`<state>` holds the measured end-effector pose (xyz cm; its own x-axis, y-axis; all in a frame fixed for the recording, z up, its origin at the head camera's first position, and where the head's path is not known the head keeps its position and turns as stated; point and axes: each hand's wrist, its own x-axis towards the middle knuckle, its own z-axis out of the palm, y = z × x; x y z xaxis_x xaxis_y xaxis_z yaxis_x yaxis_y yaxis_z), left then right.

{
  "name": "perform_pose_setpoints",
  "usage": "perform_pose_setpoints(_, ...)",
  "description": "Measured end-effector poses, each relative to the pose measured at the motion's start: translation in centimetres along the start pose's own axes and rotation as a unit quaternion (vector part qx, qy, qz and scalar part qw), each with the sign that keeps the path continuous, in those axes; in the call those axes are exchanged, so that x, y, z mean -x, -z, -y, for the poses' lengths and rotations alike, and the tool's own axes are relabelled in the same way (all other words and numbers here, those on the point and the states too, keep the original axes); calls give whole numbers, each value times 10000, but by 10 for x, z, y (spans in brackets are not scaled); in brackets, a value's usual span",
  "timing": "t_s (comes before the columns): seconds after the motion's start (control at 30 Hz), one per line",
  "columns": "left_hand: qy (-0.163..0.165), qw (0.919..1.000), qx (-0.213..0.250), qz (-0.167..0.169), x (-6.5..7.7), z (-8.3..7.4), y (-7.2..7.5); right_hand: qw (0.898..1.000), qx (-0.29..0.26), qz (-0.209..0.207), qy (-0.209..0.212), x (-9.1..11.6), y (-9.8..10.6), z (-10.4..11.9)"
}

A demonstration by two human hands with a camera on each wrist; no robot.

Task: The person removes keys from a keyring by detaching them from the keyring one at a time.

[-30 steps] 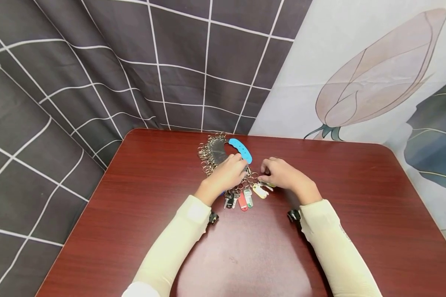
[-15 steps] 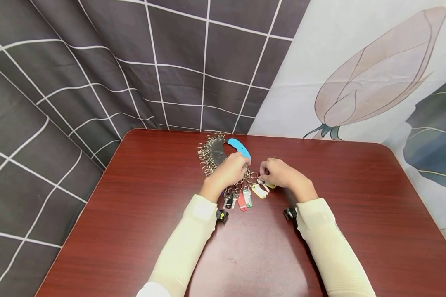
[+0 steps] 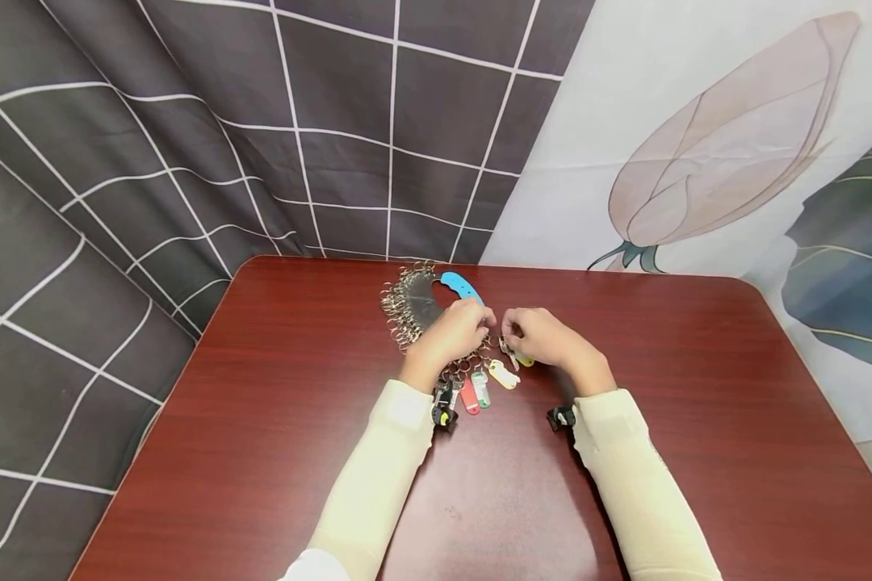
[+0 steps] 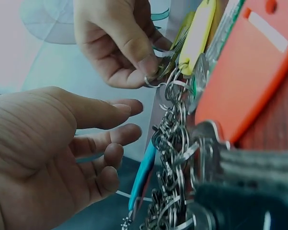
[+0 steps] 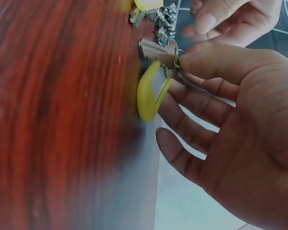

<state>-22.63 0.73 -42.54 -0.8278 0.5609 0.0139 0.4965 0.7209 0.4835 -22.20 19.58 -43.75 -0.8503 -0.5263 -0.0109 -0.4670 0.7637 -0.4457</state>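
My right hand [image 3: 541, 337] pinches a key ring between thumb and fingertip. From that ring hang a metal key [image 5: 155, 50] and a yellow key tag [image 5: 146, 96], held over the tabletop. Close to its left, my left hand [image 3: 450, 332] hovers above the key rack; in the left wrist view its fingers are loosely bent and hold nothing. The rack is a dark curved plate [image 3: 423, 298] with a blue handle [image 3: 458, 284] and a fringe of metal rings. Along its near side hang a red tag [image 4: 249, 72], a green-edged tag [image 3: 481, 389] and another yellow tag [image 4: 199, 36].
The reddish-brown table [image 3: 276, 387] carries the rack near its far edge. Behind it hang a dark grid-patterned curtain [image 3: 349, 137] and a white curtain [image 3: 581, 121] with a flower print. A small black wrist camera [image 3: 561, 417] sits at the right cuff.
My left hand has lifted off the blue handle and shifted slightly right, its fingers loosening. The right hand has drawn the pinched ring, key and yellow tag up slightly.
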Motion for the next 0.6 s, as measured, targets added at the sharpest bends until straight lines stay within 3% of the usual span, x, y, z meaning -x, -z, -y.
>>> perform_pose_setpoints(0.37,44,9996,269,91,-7,-5,-3,9997,-176,-190,22,0,0,-3)
perform_pose_setpoints(0.6,57,9997,238,-62,-9,-5,-6,9987,-375,-330,32,1,1,-3)
